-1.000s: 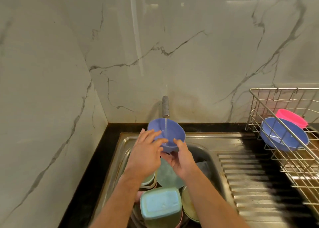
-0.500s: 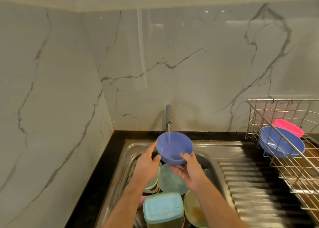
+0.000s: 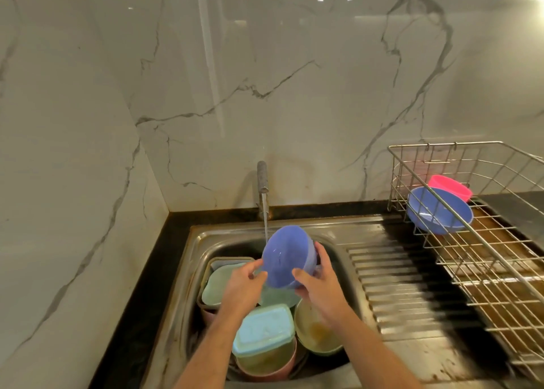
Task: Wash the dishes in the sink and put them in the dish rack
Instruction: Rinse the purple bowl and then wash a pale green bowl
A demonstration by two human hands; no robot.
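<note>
The blue bowl (image 3: 287,256) is held over the sink (image 3: 338,235), tipped on its side — its far rim is hidden. Half a second ago it was upright beneath the tap (image 3: 262,179). It is grasped between the left hand (image 3: 241,288) and the right hand (image 3: 321,285), whose fingers (image 3: 322,256) are curled behind it.

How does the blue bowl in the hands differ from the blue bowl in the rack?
The held bowl is tipped on its side under the tap's stream, gripped by the left hand and right hand; the rack bowl leans untouched beside a pink bowl. Both look the same blue, round shape.
</note>
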